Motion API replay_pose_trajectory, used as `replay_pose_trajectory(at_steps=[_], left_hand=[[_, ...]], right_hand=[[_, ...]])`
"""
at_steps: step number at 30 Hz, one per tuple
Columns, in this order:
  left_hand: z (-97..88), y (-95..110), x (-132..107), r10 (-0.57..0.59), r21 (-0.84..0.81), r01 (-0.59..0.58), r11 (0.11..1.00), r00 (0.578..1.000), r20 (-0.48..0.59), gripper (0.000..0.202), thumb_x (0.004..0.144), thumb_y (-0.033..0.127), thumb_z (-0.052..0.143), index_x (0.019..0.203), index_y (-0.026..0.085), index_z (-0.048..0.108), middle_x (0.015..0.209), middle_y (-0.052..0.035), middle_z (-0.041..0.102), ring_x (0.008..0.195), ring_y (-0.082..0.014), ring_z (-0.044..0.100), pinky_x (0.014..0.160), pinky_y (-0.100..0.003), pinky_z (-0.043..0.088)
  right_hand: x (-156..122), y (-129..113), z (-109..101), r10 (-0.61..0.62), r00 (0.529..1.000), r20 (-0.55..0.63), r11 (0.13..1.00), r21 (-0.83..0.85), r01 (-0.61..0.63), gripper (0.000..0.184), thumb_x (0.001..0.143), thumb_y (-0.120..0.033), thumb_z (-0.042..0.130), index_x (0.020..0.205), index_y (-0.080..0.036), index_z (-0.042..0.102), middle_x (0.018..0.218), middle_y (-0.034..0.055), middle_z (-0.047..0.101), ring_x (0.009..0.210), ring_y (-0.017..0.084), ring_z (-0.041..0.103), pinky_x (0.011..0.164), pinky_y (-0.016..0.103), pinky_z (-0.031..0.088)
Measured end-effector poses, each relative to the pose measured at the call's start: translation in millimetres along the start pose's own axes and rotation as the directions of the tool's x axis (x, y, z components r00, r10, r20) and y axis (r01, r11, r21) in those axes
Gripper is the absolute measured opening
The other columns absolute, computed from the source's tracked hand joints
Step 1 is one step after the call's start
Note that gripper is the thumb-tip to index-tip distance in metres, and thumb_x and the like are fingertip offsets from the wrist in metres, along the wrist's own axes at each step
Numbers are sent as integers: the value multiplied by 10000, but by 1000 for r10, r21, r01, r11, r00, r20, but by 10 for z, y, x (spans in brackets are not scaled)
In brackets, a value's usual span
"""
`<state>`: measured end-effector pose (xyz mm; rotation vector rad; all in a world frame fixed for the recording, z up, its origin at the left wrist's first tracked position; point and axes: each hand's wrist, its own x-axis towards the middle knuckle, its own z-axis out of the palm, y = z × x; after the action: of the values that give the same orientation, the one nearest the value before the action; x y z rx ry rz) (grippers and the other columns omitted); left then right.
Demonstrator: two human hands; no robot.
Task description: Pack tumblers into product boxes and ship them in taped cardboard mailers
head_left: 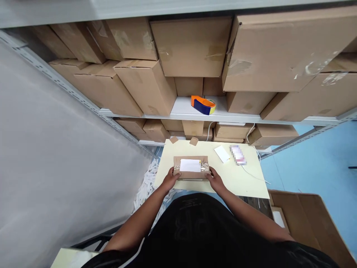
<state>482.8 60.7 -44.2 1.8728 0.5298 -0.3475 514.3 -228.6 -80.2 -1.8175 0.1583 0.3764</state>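
Note:
A small brown cardboard box [177,162] with clear tape at both ends is between my hands, over the pale yellow table [234,182]. On its upper face sits a white label [190,165] with a small yellow mark at one corner. My left hand [170,179] grips the box's near left corner, thumb on top. At the near right corner my right hand [215,179] holds it the same way. The fingers under the box are hidden, and I cannot tell whether the box rests on the table or is lifted slightly.
A white pad [222,153] and a blurred-out phone-like item [238,155] with a cable lie right. Two cardboard scraps [193,141] are at the back. An orange and navy roll [203,105] sits on the shelf among boxes. Paper strips [147,182] cover the floor left; a big carton [309,219] stands right.

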Motion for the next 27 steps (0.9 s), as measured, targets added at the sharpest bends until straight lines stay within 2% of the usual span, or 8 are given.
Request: replay_pose_trajectory(at_steps=[4, 9, 13, 16, 18, 21, 24, 27], left_hand=[[-37, 58, 17, 26, 42, -26, 999, 1000, 6, 518, 903, 385, 605, 1376, 193, 515, 1327, -132, 685, 1169, -263, 680, 961, -391, 540], [-256, 235, 16, 190, 79, -200, 977, 974, 120, 559, 909, 353, 593, 1440, 216, 487, 1408, -120, 644, 1258, -283, 632, 1071, -436, 481], [-397, 610, 81, 338, 59, -355, 933, 921, 196, 614, 922, 366, 587, 1501, 219, 443, 1484, -107, 588, 1357, -278, 563, 1147, -424, 423], [-365, 982, 108, 412, 2, -426, 905, 875, 253, 646, 931, 383, 590, 1531, 216, 418, 1501, -94, 576, 1369, -266, 553, 1166, -406, 409], [-269, 1233, 82, 437, -24, -452, 892, 846, 306, 635, 943, 405, 584, 1534, 235, 426, 1504, -76, 577, 1372, -263, 550, 1164, -401, 412], [-17, 1567, -33, 463, -34, -489, 872, 798, 385, 608, 950, 430, 581, 1522, 263, 457, 1499, -58, 585, 1371, -270, 550, 1163, -414, 418], [363, 1826, -209, 489, -27, -541, 841, 737, 467, 603, 952, 446, 581, 1518, 269, 472, 1484, -58, 599, 1357, -279, 563, 1153, -427, 430], [867, 2025, -410, 496, -19, -577, 817, 684, 534, 600, 950, 452, 582, 1514, 274, 486, 1480, -58, 604, 1338, -281, 579, 1134, -424, 447]], right_hand=[[-56, -78, 108, 25, 998, -62, 1000, -16, -26, 511, 877, -525, 608, 1309, -255, 649, 1203, 63, 748, 1078, 272, 704, 986, 463, 515], [-264, -343, 199, 22, 969, -246, 1000, 16, -19, 434, 885, -546, 625, 1219, -283, 712, 1138, 46, 767, 1063, 288, 700, 961, 452, 519], [-433, -664, 155, -9, 930, -368, 997, 65, 35, 476, 920, -580, 587, 1279, -286, 689, 1279, 49, 724, 1205, 295, 644, 1057, 458, 470], [-553, -858, 16, -42, 891, -453, 992, 86, 90, 527, 936, -621, 551, 1315, -276, 674, 1336, 51, 698, 1257, 295, 613, 1095, 445, 447], [-657, -931, -131, -63, 859, -507, 988, 90, 125, 557, 941, -645, 531, 1326, -269, 672, 1336, 53, 699, 1251, 292, 615, 1091, 431, 454], [-869, -930, -415, -71, 798, -598, 985, 82, 149, 586, 941, -676, 506, 1324, -268, 681, 1343, 48, 696, 1254, 296, 612, 1082, 422, 464], [-1137, -801, -754, -38, 723, -689, 988, 85, 133, 621, 930, -713, 488, 1300, -261, 698, 1332, 53, 703, 1239, 313, 621, 1067, 432, 473], [-1439, -584, -1154, -16, 665, -746, 989, 88, 122, 666, 930, -745, 451, 1293, -245, 700, 1325, 63, 708, 1231, 323, 620, 1060, 439, 471]])
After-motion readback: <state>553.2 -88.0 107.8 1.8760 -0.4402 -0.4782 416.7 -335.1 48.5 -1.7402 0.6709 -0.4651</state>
